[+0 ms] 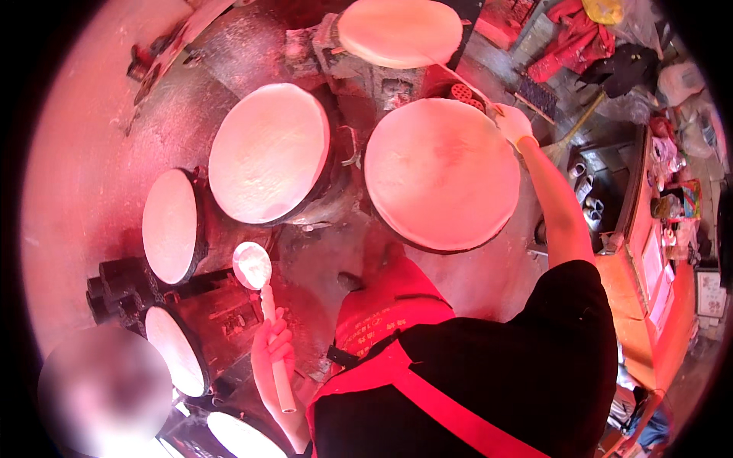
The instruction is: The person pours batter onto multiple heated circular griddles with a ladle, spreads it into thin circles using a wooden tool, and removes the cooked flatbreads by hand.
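Observation:
My left hand [272,342] is wrapped around the handle of a ladle [253,266], whose round bowl carries something white. My right hand [514,127] looks white, perhaps gloved, and has a yellow band at the wrist. Its fingers close on a long thin stick-like tool [467,82] that points up and left. Just below that hand lies a large round griddle [443,174], its top covered by a pale, smooth layer with a slightly darker patch. Another pale-covered round griddle [269,153] stands to its left, between my two hands.
More pale round griddles [399,32] stand at the far side and along the left [169,226]. Perforated red-lit cylinders [463,93] sit behind the large griddle. At right are a broom [574,130] and an orange-sided counter [632,301] with small items.

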A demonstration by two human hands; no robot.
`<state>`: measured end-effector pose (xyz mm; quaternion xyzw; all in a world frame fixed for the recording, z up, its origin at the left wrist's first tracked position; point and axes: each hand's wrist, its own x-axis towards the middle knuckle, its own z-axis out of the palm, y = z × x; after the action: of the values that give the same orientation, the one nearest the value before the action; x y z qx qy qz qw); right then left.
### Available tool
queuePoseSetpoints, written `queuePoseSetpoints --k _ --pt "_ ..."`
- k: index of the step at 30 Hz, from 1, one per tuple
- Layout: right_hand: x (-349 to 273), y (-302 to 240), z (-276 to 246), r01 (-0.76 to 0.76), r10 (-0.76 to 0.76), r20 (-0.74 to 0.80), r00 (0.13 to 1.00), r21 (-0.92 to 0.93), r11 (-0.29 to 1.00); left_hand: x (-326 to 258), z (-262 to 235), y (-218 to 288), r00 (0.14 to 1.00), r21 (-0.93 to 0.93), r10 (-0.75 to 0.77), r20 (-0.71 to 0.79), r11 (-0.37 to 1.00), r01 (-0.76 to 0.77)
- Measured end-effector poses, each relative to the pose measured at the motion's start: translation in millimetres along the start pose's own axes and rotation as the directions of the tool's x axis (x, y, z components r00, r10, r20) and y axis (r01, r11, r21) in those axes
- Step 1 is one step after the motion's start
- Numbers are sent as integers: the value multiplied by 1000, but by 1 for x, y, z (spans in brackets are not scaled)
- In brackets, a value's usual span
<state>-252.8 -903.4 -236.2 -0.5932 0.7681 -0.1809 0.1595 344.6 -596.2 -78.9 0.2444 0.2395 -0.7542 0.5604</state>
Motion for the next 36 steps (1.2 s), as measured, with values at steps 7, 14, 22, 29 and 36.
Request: queuePoseSetpoints --k 7,14,22,29,36 --pt "-1 -31 -4 -2 -8 124 992 80 997 27 43 -23 997 49 -32 70 998 29" --pt "-5 -50 -56 67 -114 158 981 272 960 51 75 -32 999 196 -30 12 980 27" --pt "78 -141 -184 276 -284 -68 956 -103 956 84 103 -21 999 249 -46 17 968 40" --pt "131 -234 -214 498 -893 -386 233 -741 450 135 150 19 1000 394 -18 -7 919 20" --pt "188 -207 42 366 -593 -349 726 -533 763 181 177 77 995 703 76 -69 711 -5"
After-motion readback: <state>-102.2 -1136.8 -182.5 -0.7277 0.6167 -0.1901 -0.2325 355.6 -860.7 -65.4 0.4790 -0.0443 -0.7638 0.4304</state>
